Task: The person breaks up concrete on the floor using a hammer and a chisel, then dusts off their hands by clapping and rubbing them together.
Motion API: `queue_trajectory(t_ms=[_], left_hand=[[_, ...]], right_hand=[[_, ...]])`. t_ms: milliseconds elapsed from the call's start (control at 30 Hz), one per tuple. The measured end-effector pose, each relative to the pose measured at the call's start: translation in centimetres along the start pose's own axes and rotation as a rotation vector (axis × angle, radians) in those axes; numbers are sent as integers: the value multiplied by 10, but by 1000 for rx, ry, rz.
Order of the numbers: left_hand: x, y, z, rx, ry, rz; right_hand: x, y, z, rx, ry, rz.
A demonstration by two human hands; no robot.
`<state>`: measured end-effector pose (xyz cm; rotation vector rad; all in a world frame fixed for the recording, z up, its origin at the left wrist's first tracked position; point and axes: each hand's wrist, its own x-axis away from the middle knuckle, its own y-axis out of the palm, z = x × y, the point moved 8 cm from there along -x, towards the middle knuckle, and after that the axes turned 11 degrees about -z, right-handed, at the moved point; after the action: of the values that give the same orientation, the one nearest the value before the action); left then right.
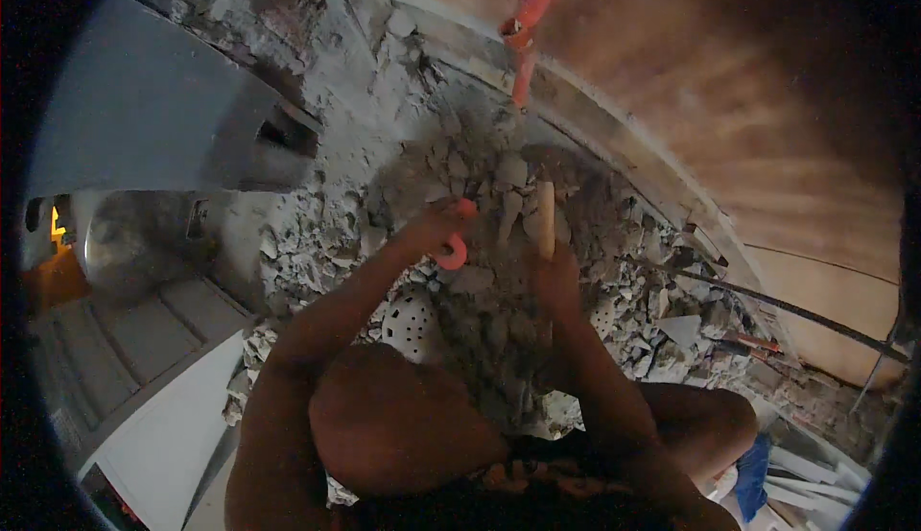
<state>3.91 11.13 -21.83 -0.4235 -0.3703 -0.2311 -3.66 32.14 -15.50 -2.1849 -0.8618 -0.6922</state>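
Note:
My left hand (434, 230) is closed around a tool with a red-orange hand guard (455, 250), which looks like the grip of a chisel; its tip is lost in the shadow. In my right hand (556, 275) is a wooden handle (546, 218) that points away from me; whatever is at its other end is hidden under my forearm. Both hands are above a dug-out patch of broken rubble (511, 207). A white perforated clog (410, 324) shows below my left hand, and part of a second one (603, 319) beside my right forearm.
A red pipe (524, 63) comes down at the far side by the curved-looking wall edge (611, 117). A dark metal bar (784, 306) crosses the rubble at right, near a red-handled tool (755, 342). A grey panel (158, 99) and ribbed surface (122, 344) stand left.

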Motion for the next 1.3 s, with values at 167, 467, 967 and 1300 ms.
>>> queue_trajectory(t_ms=[167,467,967,1300], left_hand=[[34,-12,20,468,55,-73],[-55,-92,-60,506,-89,157],[-10,-30,28,1150,-78,32],[-77,-60,4,1428,167,109]], right_hand=[[-15,3,11,103,-145,81],[-2,25,7,81,-29,-59],[-13,5,9,-18,-137,70],[-4,0,-8,46,-123,109]])
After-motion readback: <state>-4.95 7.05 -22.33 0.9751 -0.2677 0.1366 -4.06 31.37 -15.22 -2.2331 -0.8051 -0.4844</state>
